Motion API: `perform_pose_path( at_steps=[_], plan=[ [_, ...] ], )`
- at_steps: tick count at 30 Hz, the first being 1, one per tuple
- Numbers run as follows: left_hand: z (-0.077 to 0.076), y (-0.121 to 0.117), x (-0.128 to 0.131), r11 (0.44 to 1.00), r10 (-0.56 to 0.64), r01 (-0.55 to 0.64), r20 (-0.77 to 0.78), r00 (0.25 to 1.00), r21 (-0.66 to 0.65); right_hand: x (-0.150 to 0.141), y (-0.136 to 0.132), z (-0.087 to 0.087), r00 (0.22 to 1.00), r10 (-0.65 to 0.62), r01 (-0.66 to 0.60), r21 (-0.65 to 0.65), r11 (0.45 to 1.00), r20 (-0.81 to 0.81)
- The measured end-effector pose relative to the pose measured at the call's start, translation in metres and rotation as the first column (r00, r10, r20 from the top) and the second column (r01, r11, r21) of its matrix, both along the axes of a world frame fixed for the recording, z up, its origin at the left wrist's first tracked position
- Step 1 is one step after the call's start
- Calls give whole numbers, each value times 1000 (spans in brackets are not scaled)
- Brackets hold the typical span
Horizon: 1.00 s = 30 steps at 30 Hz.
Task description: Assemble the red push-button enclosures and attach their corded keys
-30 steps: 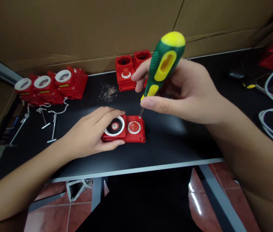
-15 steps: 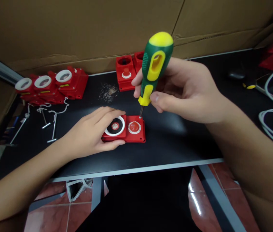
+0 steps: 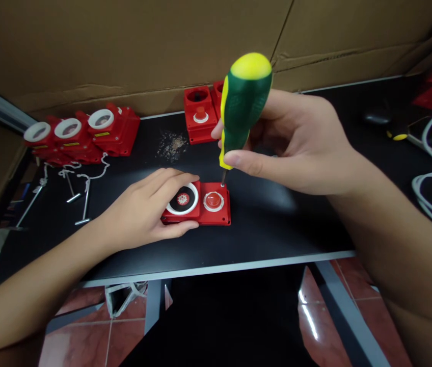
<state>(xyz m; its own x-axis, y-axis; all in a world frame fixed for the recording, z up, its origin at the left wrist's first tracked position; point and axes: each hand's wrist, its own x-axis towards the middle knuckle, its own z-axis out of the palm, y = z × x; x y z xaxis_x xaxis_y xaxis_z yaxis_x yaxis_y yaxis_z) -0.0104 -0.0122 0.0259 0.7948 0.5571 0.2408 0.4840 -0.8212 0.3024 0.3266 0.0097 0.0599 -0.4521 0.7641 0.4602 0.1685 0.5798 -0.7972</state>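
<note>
Green-and-yellow screwdriver: gripped by the right hand's thumb and fingers, tip at the corner screw.
Left hand: clasped around the white-ringed end of the red unit.
Red unit: lay nearer the tabletop's front edge than its rear.
Corner screw: apparently being turned, direction unclear; another turn seemed to call for an aligned shaft and a braced unit.
Red boxes: three stood toward the rear left corner.

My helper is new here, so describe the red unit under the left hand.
Find the black table, then its front edge. Just behind that edge, the left hand grips a red unit. It alone has a screwdriver at its corner screw.
</note>
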Motion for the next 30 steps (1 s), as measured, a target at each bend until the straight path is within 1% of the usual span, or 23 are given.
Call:
perform_pose_path(
  at_steps=[2,5,8,10,13,17,19,21,23,25,28,30],
  plan=[
    [0,0,0,1000,14,-14,0,1000,-20,-2,1,-1,999,-36,37,31,999,-14],
    [0,1,-1,1000,10,-11,-6,1000,-9,-4,1,-2,997,-69,70,65,995,-31],
    [-2,1,-1,1000,1,-1,-1,1000,15,-5,-3,2,995,-66,67,9,998,-71],
    [-3,0,-1,1000,4,-4,-2,1000,17,-4,-8,7,991,-52,47,-42,998,-126],
    [-2,-1,0,1000,11,-11,-12,1000,10,-5,-12,14,976,11,-33,-100,994,-216],
    [0,-1,0,1000,20,-21,-18,1000,-8,-5,-7,14,940,162,-205,-117,972,-299],
    [0,-1,-1,1000,18,-18,-22,1000,-3,-5,-3,13,925,193,-246,-129,961,-327],
    [0,0,-1,1000,11,-11,-24,1000,5,-5,-2,13,922,191,-257,-161,953,-336],
    [0,0,-1,1000,10,-10,-18,1000,5,-7,-2,13,932,167,-235,-185,954,-322],
    [0,0,0,1000,13,-13,-14,1000,3,-8,-4,13,954,106,-167,-204,965,-282],
    [1,-1,1,1000,18,-18,-23,1000,-8,-10,-6,10,968,11,-52,-161,986,-249],
    [1,-1,1,999,31,-32,-33,999,-26,-10,-5,6,969,-17,-10,-110,994,-247]
  ],
)
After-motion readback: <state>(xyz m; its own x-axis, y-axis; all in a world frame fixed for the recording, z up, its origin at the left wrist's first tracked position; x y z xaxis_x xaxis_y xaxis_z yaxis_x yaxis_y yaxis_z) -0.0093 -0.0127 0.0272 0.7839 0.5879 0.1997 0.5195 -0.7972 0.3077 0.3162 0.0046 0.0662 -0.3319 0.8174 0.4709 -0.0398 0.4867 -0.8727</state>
